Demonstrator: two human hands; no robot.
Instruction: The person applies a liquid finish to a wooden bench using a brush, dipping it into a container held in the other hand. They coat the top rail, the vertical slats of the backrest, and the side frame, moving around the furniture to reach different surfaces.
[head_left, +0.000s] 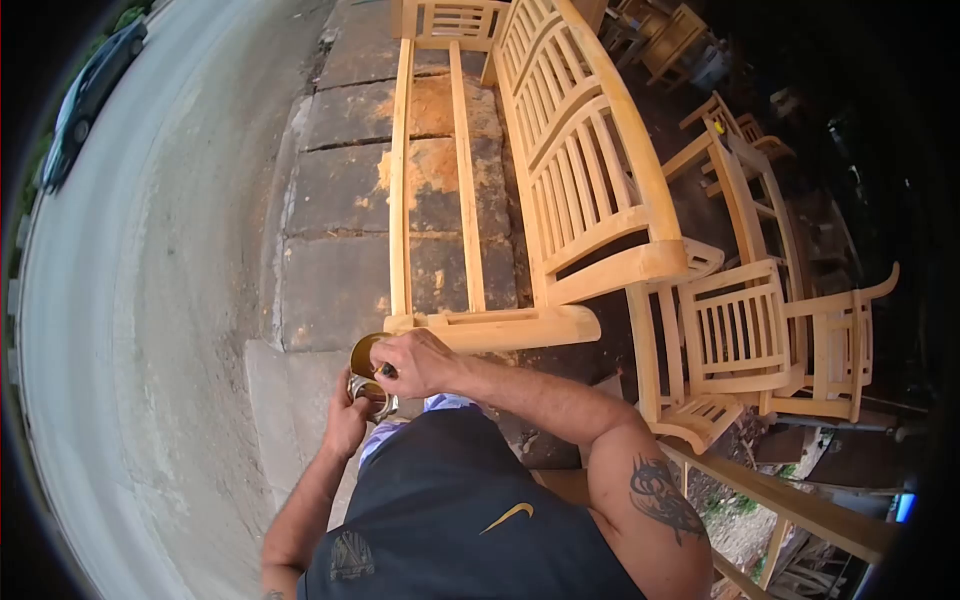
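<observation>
Just in front of my body, beside the near end of a long wooden bench frame (500, 330), my left hand (347, 418) is wrapped round an open metal can (379, 404) with a shiny rim. My right hand (415, 362) is closed above the can on a small dark-ended thing, too hidden to name. A round golden lid or disc (368, 352) stands up at the can's far side, partly behind my right fingers. What the can holds is hard to make out.
The bench's slatted back (580, 150) rises on the right. Beyond it stand wooden chairs (735, 330) and more frames. A wooden rail (780, 500) crosses the lower right. Paving slabs (340, 190) lie under the bench; a road with a dark car (95, 95) runs along the left.
</observation>
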